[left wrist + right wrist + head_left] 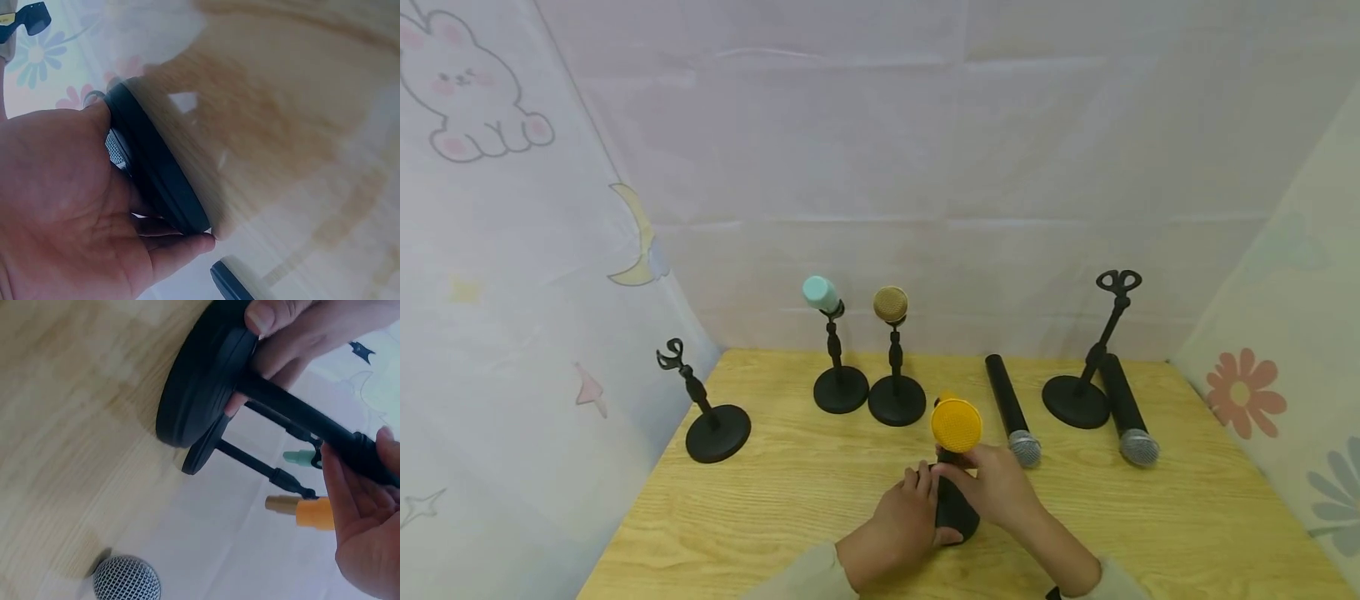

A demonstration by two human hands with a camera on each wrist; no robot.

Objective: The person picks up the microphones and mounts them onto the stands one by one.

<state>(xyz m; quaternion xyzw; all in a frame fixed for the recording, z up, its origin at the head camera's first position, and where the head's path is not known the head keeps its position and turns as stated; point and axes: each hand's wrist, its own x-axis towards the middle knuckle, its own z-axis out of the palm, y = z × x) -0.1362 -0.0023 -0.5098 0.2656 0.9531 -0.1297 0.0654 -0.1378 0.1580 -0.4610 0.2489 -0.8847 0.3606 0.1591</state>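
Observation:
A yellow microphone (957,425) sits at the top of a black desk stand near the front middle of the table. My left hand (902,521) grips the stand's round base (156,162) by its edge, thumb on one side and fingers on the other. Higher up, my right hand (1000,487) holds the stand's black pole (300,412) between thumb and fingers, below the microphone. Whether the base touches the tabletop I cannot tell. Part of the pole is hidden behind the microphone in the head view.
Behind stand a mint microphone (820,293) and a gold microphone (891,305), each on a stand. Bare stands are at left (718,433) and right (1077,402). Two black microphones with silver heads (1024,448) (1138,447) lie at right. Printed cloth (880,150) surrounds the wooden table (790,500).

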